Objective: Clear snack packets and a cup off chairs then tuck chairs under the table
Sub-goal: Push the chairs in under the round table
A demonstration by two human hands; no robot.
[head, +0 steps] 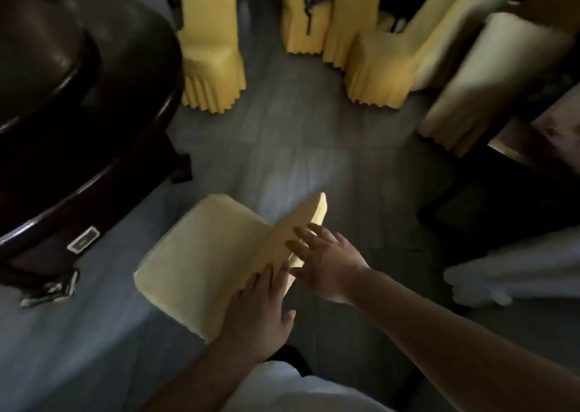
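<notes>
A chair in a pale yellow cover [201,261] stands just in front of me, its bare seat toward the dark round table [78,104] at the left. My left hand [260,314] lies with straight fingers on the chair's backrest near its lower end. My right hand [326,264] reaches to the top edge of the backrest with its fingers spread and straight. Neither hand holds anything. On the floor under the table's edge lies a crumpled dark snack packet [51,289]. No cup is in view.
Several more yellow-covered chairs [213,60] [379,66] stand in a loose ring farther back. A paler covered chair [489,75] is at the right, beside a dark piece of furniture [502,198]. White cloth [518,273] lies at the right. Grey floor [298,148] lies between them.
</notes>
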